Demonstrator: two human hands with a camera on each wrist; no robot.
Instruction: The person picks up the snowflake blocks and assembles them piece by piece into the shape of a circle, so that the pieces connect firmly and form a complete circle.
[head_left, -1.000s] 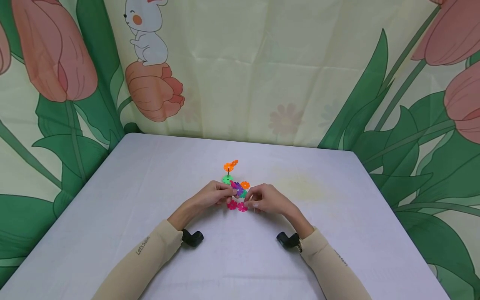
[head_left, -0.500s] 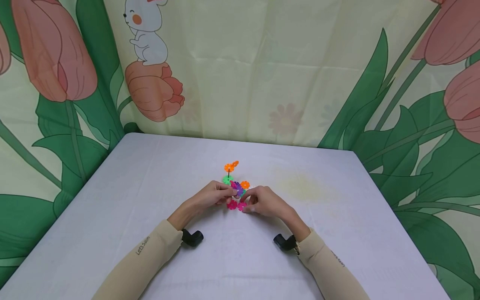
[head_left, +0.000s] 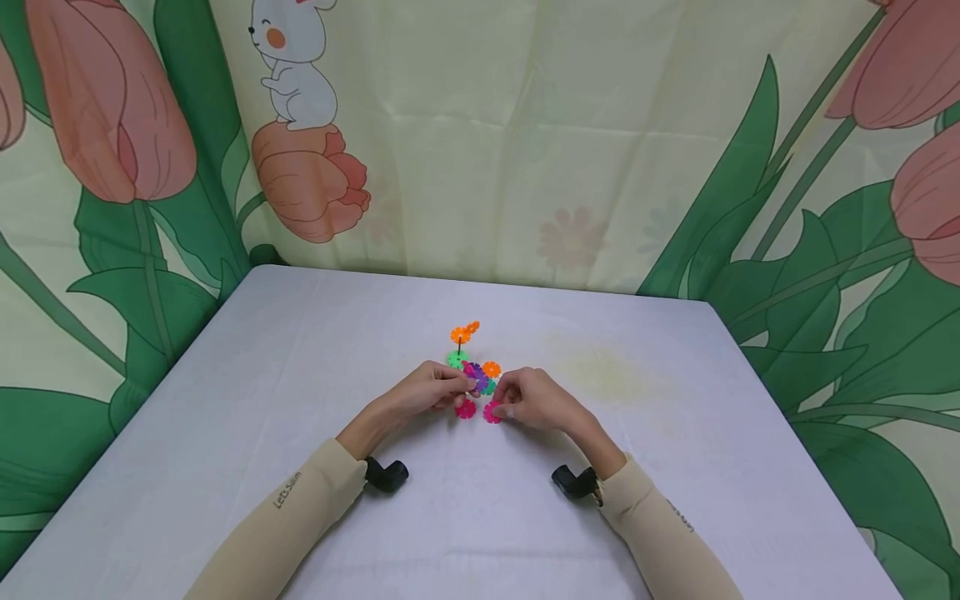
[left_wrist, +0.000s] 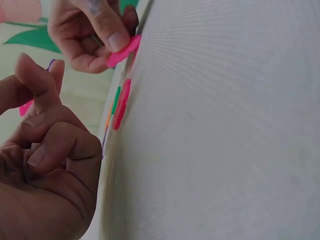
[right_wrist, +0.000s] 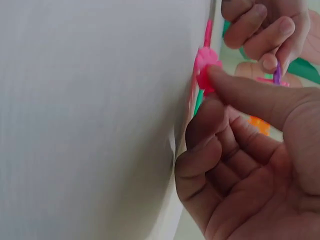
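On my feed the left hand (head_left: 435, 387) pinches a purple disc (head_left: 482, 382), its spare fingers curled in, probably to keep that piece steady. I see the right hand (head_left: 538, 398) closed thumb-to-fingers on the edge of a pink disc (right_wrist: 206, 62), likely so most of its face stays free, with another pink disc (head_left: 466, 409) flat on the white table (head_left: 480, 517) nearby; an orange disc (head_left: 491, 369) sits just beyond, between the hands, maybe for easy reach.

- A white table (head_left: 480, 517) extended beneath the left hand (head_left: 429, 388).
- A pink disc (head_left: 466, 410) rested just beside that hand.
- A yellowish patch (head_left: 609, 375) showed beyond the right hand (head_left: 538, 400).
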